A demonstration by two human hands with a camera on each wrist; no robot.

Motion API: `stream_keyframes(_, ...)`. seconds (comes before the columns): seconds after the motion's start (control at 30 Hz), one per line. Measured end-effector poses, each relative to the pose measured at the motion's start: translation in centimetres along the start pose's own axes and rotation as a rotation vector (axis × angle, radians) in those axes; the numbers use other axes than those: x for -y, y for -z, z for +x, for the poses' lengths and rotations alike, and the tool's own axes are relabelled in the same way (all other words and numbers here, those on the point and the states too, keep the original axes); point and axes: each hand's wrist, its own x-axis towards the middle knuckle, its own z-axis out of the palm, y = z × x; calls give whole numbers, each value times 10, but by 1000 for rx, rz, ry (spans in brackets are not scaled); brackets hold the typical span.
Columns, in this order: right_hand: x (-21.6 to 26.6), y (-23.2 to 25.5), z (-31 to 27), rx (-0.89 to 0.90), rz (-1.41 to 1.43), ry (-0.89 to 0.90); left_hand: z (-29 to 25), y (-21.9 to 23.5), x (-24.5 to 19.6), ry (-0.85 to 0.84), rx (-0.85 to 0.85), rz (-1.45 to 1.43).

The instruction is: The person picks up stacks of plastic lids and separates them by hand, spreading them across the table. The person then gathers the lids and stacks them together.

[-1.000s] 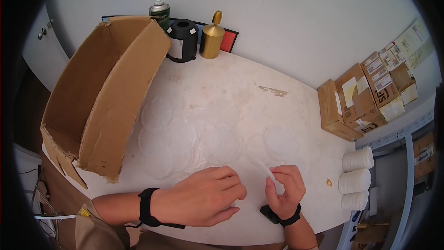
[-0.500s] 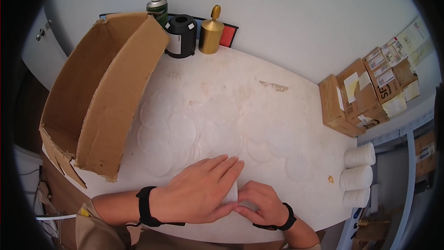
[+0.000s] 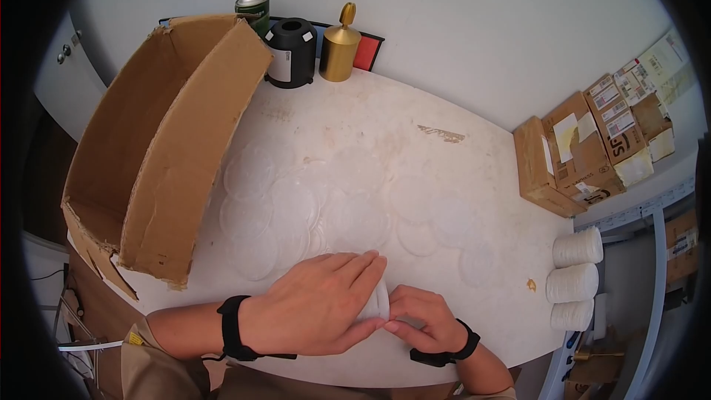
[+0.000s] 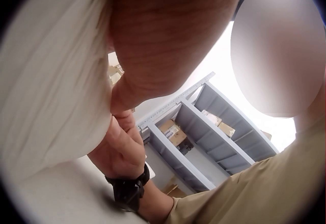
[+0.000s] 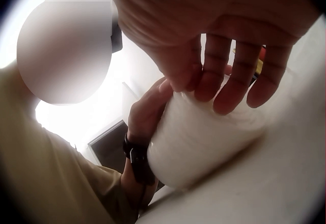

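Observation:
In the head view my left hand [image 3: 315, 307] curves over a stack of thin white plastic discs [image 3: 380, 298], its thumb along the near side. The stack lies on its side, and the palm covers most of it. At its right end my right hand [image 3: 428, 318] pinches the rim between thumb and fingers, close to the left thumb. The right wrist view shows the round stack [image 5: 198, 142] low over the table, with the right fingers [image 5: 232, 99] bent over its end. Flat translucent discs [image 3: 355, 218] lie overlapping on the table beyond both hands.
An open cardboard box [image 3: 185, 155] stands on the left. At the back are a spray can [image 3: 253, 9], a black container [image 3: 291, 55] and a gold canister [image 3: 338, 55]. Three white disc stacks [image 3: 572, 283] stand by the right edge, with cardboard boxes [image 3: 563, 152] behind.
My right hand has moved left, bringing a pinched disc from the table to the right end of the stack. My left hand has stayed around the stack, its fingers stretching further over it.

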Motion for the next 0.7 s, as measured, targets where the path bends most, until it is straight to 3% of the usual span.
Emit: stream_keyframes(0.7, -4, -5, -3, -1, 190, -25, 3, 5, -2, 16, -7, -87)
